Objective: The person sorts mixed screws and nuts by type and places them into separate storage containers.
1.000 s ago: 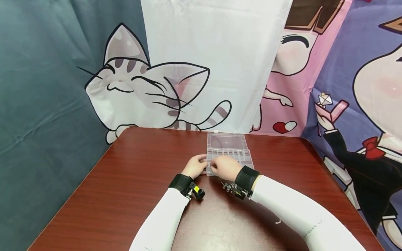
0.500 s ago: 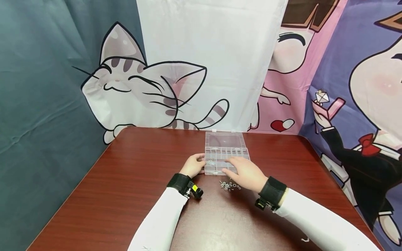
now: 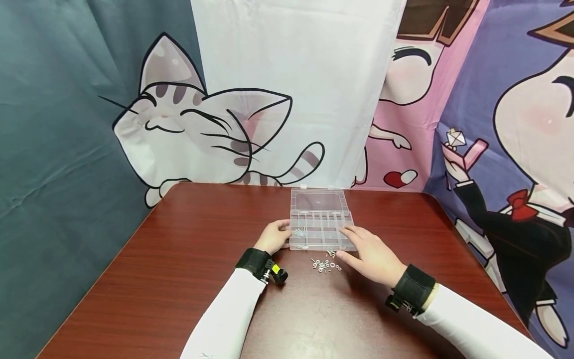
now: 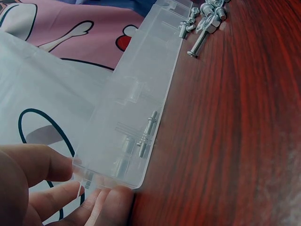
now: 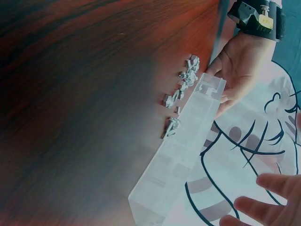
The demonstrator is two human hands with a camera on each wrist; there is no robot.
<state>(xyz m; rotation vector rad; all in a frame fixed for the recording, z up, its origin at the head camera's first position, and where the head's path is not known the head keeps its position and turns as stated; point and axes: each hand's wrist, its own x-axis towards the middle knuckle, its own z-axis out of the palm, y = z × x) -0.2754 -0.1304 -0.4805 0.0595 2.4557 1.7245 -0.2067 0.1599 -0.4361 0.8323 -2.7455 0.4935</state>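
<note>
A clear plastic compartment box (image 3: 322, 247) stands on the table with its lid (image 3: 318, 201) folded back. My left hand (image 3: 272, 237) holds the box's left end; in the left wrist view its fingers (image 4: 40, 162) sit at the end wall. Pale slim pieces lie in a left compartment, and bolts (image 4: 148, 134) show through the front wall in the left wrist view. My right hand (image 3: 373, 257) is over the box's front right corner with fingers spread, nothing in them. Loose screws and nuts (image 3: 324, 266) lie in front of the box.
The brown wooden table (image 3: 202, 299) reaches back to a hanging cloth (image 3: 264, 45) printed with a cat, close behind the box. More printed cloth (image 3: 475, 99) hangs on the right. Both wrists wear black straps with small cameras.
The right hand has lifted from the left compartments, uncurled its fingers and moved to the right front corner. More loose hardware now shows. The left hand stays on the box.
</note>
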